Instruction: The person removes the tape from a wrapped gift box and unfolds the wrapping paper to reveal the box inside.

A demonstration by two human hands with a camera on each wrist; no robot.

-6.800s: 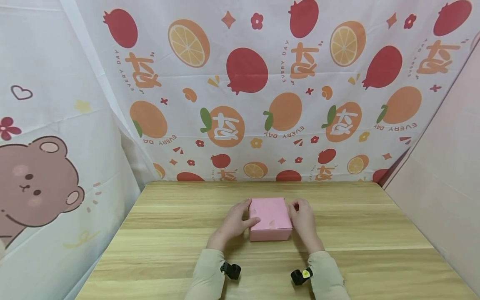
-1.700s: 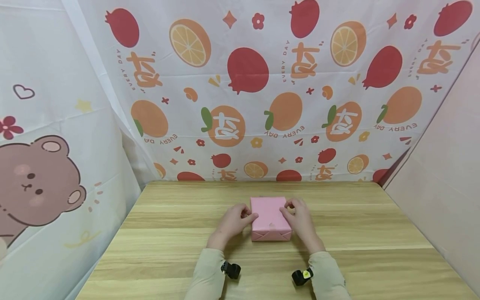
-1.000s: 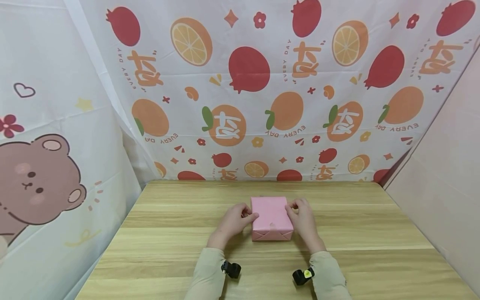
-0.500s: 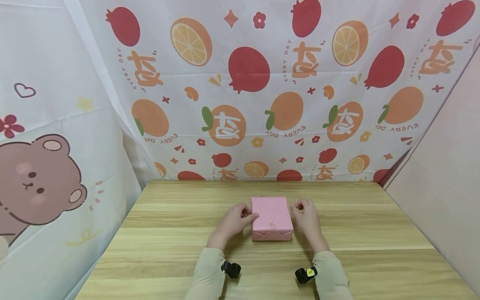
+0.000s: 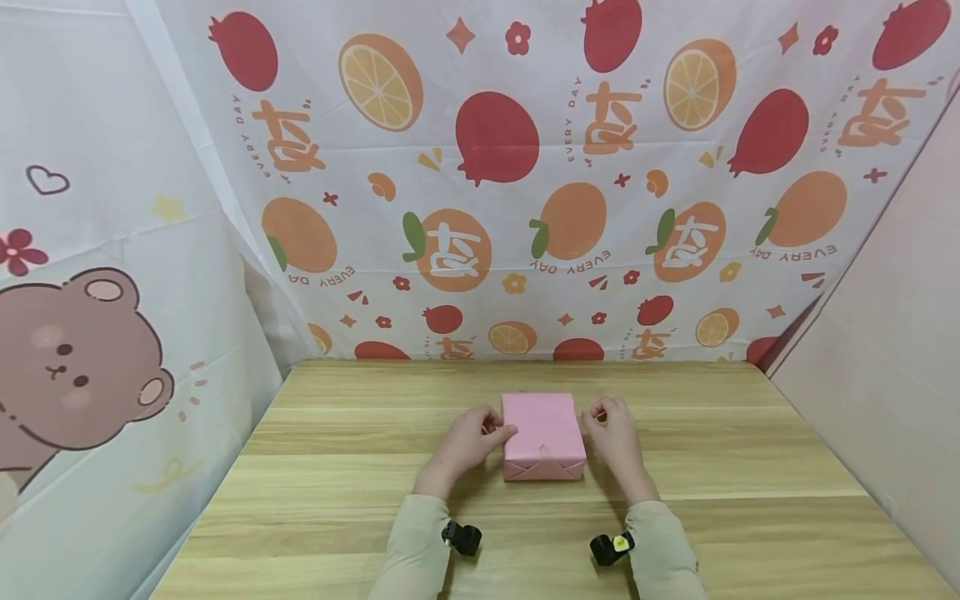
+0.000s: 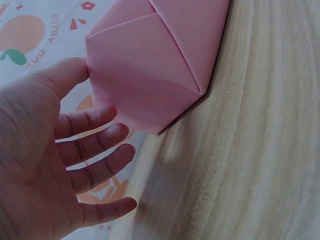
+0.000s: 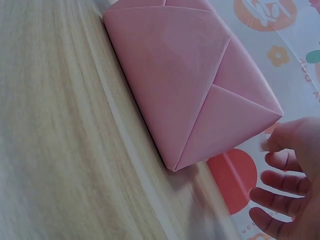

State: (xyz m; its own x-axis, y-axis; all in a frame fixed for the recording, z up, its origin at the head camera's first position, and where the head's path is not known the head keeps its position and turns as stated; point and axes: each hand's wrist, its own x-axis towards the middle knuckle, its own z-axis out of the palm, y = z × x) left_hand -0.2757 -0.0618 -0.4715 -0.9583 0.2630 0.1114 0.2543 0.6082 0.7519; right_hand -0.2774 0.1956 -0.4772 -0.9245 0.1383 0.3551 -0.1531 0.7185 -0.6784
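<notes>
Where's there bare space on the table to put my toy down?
Left of the left hand, out to the left edge of the wooden table; right of the right hand; and behind the pink box, before the fruit-print cloth. It's crowded beside the box: a hand sits at each side.

**Blocked in the middle, passable around**

Barred by the pink box point(image 5: 542, 425), flanked by left grip point(image 5: 463, 443) and right grip point(image 5: 617, 443). Passable in front between the sleeves point(image 5: 415, 542), and outward across the tabletop point(image 5: 345, 467); stopped at the back by the fruit-print curtain point(image 5: 517, 229).
</notes>
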